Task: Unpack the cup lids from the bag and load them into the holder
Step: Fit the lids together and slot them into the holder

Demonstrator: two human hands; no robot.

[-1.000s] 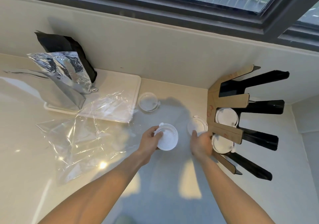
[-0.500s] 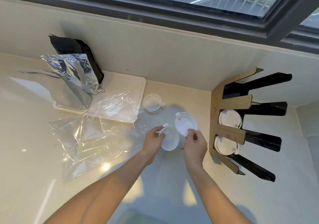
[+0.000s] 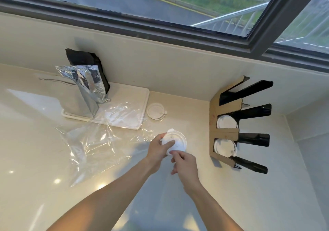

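Note:
White cup lids (image 3: 177, 141) are stacked together over the counter's middle. My left hand (image 3: 157, 150) grips them from the left, thumb across the top. My right hand (image 3: 185, 166) pinches their lower edge from below. One more lid (image 3: 155, 110) lies flat on the counter beside the white board. The empty clear plastic bag (image 3: 92, 141) lies crumpled to the left. The cardboard-and-black lid holder (image 3: 229, 134) stands at the right against the wall, with lids in its middle slot (image 3: 227, 122) and lower slot (image 3: 224, 146). Its top slot looks empty.
A white board (image 3: 128, 95) lies at the back left with a silver foil pouch (image 3: 89, 85) and a black pouch (image 3: 83, 58) standing on it. The wall and window frame run along the back. The counter's right corner is behind the holder.
My right hand brought its lid from beside the holder back to the left hand's lid, and the two lids now sit together in both hands. The view shifted slightly.

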